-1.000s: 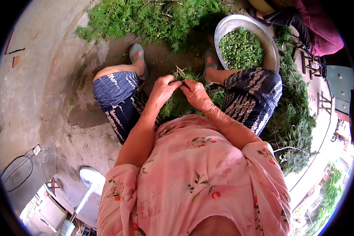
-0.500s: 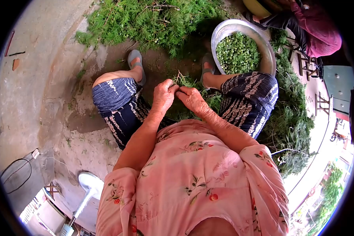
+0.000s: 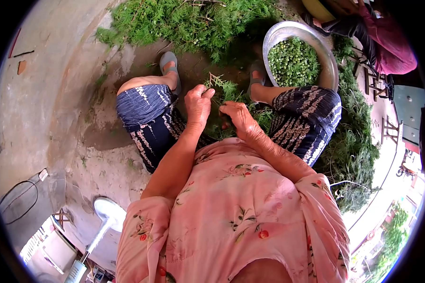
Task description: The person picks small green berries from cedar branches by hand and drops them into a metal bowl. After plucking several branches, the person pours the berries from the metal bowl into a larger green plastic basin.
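My left hand (image 3: 198,104) is closed in a pinch on a leafy evergreen sprig (image 3: 225,87), whose bare twig end points up and whose green leaves spread to the right. To the right and slightly lower is my right hand (image 3: 240,117), apart from the left one. Its fingers are curled inward, and what they may hold is hidden. Ahead to the right stands a wide metal basin (image 3: 329,61) with many small green cones (image 3: 293,61) in it. Cut evergreen branches (image 3: 189,28) lie in a heap on the ground ahead.
More evergreen branches (image 3: 352,141) lie along my right side. Another person in a purple-red top (image 3: 389,42) sits at the upper right, close to the basin. Small wooden stools (image 3: 389,129) stand at the right. A white fan (image 3: 109,212) is at the lower left.
My hands, which were together at the sprig, have moved apart. The right hand has dropped away down and to the right, while the left keeps the sprig. The view has shifted slightly.
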Tool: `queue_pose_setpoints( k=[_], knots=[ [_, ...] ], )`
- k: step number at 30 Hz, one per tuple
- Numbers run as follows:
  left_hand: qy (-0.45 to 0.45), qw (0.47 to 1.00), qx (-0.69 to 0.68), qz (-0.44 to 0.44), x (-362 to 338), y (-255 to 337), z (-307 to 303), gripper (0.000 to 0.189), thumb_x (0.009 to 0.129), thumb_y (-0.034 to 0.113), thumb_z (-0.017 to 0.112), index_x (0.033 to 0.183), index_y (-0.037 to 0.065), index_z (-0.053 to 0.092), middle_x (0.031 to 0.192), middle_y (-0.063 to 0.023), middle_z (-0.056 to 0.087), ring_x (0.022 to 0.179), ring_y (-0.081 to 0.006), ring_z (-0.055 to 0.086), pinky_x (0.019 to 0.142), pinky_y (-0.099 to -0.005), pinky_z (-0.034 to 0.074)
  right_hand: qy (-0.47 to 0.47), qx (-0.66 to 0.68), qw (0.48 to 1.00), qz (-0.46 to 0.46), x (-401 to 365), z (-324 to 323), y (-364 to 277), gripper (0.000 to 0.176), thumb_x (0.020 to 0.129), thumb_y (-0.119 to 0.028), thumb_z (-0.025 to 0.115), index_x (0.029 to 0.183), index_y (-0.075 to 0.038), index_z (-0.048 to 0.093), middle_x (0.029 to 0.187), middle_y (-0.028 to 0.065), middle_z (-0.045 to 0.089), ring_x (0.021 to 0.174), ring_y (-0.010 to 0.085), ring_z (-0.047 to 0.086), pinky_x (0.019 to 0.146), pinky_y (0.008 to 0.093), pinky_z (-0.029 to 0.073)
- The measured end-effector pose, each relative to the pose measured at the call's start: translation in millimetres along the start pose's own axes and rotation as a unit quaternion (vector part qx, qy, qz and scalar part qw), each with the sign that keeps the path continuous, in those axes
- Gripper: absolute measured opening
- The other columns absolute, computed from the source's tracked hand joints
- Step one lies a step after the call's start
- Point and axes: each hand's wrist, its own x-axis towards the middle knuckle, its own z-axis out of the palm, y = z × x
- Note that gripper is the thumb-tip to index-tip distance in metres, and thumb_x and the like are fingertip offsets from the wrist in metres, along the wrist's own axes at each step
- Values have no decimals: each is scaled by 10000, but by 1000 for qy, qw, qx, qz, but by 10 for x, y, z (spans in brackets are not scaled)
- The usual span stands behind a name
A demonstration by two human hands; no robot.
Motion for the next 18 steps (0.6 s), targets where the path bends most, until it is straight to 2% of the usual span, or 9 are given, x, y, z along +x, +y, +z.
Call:
queue_pose_setpoints(
  k=[1, 5, 8, 10, 12, 14, 15, 16, 18],
  knots=[
    [-13, 999, -14, -29, 31, -60, -3, 187, 696, 106, 658, 742, -40, 550, 599, -186, 515, 512, -245, 426, 540, -339, 390, 91, -29, 992, -79, -15, 53, -5, 319, 631, 62, 509, 950, 67, 497, 758, 159, 519, 604, 284, 518, 558, 347, 441],
    [30, 1000, -1, -4, 57, -126, 15, 186, 691, 107, 661, 746, -38, 560, 600, -180, 529, 512, -235, 464, 538, -332, 395, 68, 71, 993, -59, -14, 26, -21, 241, 660, 54, 475, 899, 74, 504, 728, 138, 494, 538, 218, 488, 496, 307, 428],
    [23, 999, -40, -13, 90, -165, 5, 168, 696, 97, 658, 734, -40, 567, 588, -144, 551, 504, -183, 495, 515, -309, 398, 67, 111, 992, 0, -6, 9, -70, 129, 683, 52, 437, 799, 82, 483, 694, 108, 461, 525, 162, 452, 489, 285, 425],
    [20, 993, -102, -62, 80, -119, -30, 153, 699, 79, 659, 711, -43, 569, 572, -85, 556, 500, -114, 487, 486, -272, 394, 14, 180, 981, 75, 0, -46, -148, 47, 685, 66, 410, 720, 77, 441, 662, 81, 417, 508, 131, 405, 486, 263, 421],
    [26, 989, -131, -69, 91, -96, -24, 148, 699, 72, 661, 697, -43, 568, 566, -60, 549, 504, -96, 482, 480, -259, 393, 24, 170, 984, 58, 8, -56, -175, 49, 705, 35, 400, 663, 60, 396, 641, 72, 384, 498, 125, 379, 489, 261, 417],
    [29, 983, -161, -78, 86, -79, 9, 146, 700, 65, 663, 683, -43, 566, 560, -36, 541, 508, -77, 477, 474, -246, 392, 29, 257, 953, 161, 5, -64, -172, 105, 737, -12, 387, 659, 57, 398, 640, 75, 386, 499, 123, 381, 484, 261, 411],
    [27, 983, -167, -69, 79, -76, 25, 152, 696, 65, 667, 676, -44, 563, 555, -33, 536, 508, -77, 477, 477, -243, 394, 36, 212, 970, 117, 5, -56, -180, 161, 771, -53, 364, 657, 55, 397, 620, 70, 378, 482, 127, 383, 478, 263, 403],
    [26, 983, -172, -60, 70, -80, 27, 159, 693, 65, 671, 668, -46, 559, 550, -29, 532, 508, -77, 476, 480, -240, 396, 35, 213, 969, 119, 1, -54, -186, 161, 771, -53, 364, 657, 55, 397, 620, 70, 378, 482, 127, 383, 478, 263, 403],
    [19, 985, -162, -60, 89, -88, 10, 163, 693, 69, 672, 667, -45, 559, 554, -32, 536, 507, -79, 478, 483, -241, 399, 35, 153, 985, 74, -1, -94, -176, 86, 711, -8, 446, 657, 50, 411, 607, 76, 394, 475, 153, 477, 466, 265, 421]
  ],
)
